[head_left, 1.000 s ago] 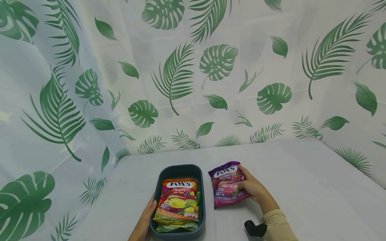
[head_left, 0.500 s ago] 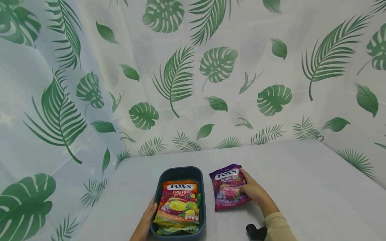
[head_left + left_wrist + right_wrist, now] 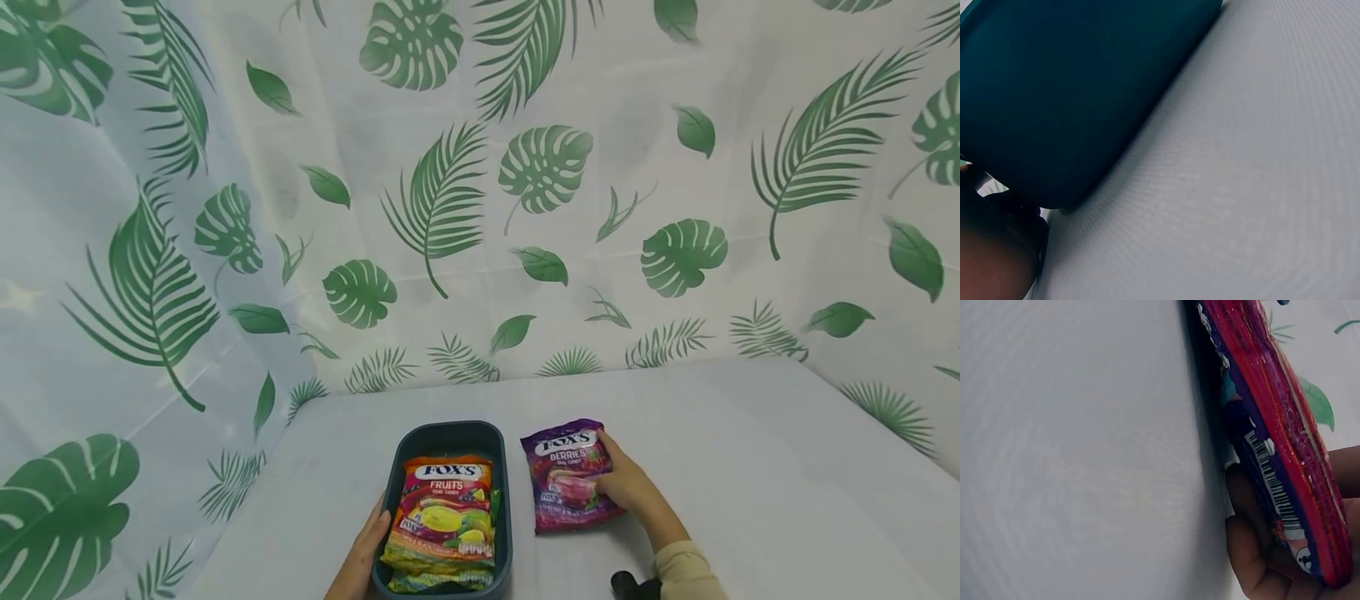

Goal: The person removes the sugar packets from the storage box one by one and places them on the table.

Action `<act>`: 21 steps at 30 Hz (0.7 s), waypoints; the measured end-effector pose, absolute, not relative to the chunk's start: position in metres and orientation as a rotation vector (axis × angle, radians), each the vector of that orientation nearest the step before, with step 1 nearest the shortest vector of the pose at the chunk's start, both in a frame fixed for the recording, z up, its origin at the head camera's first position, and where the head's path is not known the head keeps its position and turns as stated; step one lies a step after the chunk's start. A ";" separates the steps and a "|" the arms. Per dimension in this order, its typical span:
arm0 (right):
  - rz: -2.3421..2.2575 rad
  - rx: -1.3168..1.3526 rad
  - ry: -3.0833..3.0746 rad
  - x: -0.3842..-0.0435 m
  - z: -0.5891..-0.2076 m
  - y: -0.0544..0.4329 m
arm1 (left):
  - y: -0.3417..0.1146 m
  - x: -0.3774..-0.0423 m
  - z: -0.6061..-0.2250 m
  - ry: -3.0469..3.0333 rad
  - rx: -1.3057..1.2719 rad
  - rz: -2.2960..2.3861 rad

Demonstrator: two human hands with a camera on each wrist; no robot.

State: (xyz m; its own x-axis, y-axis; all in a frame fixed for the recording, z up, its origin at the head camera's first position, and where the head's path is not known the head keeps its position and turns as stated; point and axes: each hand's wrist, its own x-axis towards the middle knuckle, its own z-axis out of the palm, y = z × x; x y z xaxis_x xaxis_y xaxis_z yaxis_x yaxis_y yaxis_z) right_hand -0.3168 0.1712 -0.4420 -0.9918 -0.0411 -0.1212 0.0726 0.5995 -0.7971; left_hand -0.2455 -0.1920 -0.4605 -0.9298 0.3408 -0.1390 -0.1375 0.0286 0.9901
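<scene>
A dark teal container [image 3: 507,533] with rounded corners holds an orange FOX'S Fruits candy bag [image 3: 442,521], with green-and-yellow packaging showing from under it. My left hand [image 3: 366,546] grips the container's left side, its thumb at the rim; in the left wrist view the teal wall [image 3: 1085,81] hides most of the fingers. To the right of the container, my right hand [image 3: 630,483] holds a purple FOX'S Berries candy bag [image 3: 562,479] by its right edge. The right wrist view shows the bag edge-on, with fingers [image 3: 1250,550] curled beneath its barcode side and the thumb side above.
A white-covered table [image 3: 750,467] lies under everything. Behind it hangs a white cloth backdrop [image 3: 465,317] printed with green leaves, and it also runs along both sides. Something black [image 3: 633,586] sits beside the right sleeve [image 3: 686,571].
The head view has tilted up slightly, so everything sits lower in the frame. Both hands keep the same holds, and the Berries candy bag stays beside the container.
</scene>
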 end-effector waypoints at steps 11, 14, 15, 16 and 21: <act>-1.144 -0.009 2.853 -0.310 -0.439 0.163 | -0.194 -0.246 -0.462 2.011 0.294 1.952; -1.107 -0.009 2.865 -0.310 -0.441 0.160 | -0.194 -0.247 -0.462 2.039 0.298 1.937; -1.099 -0.010 2.870 -0.310 -0.441 0.159 | -0.194 -0.246 -0.461 2.034 0.268 1.930; -1.092 -0.008 2.874 -0.309 -0.441 0.158 | -0.193 -0.246 -0.461 2.032 0.235 1.922; -1.052 -0.009 2.918 -0.308 -0.441 0.154 | -0.194 -0.247 -0.461 2.030 0.252 1.915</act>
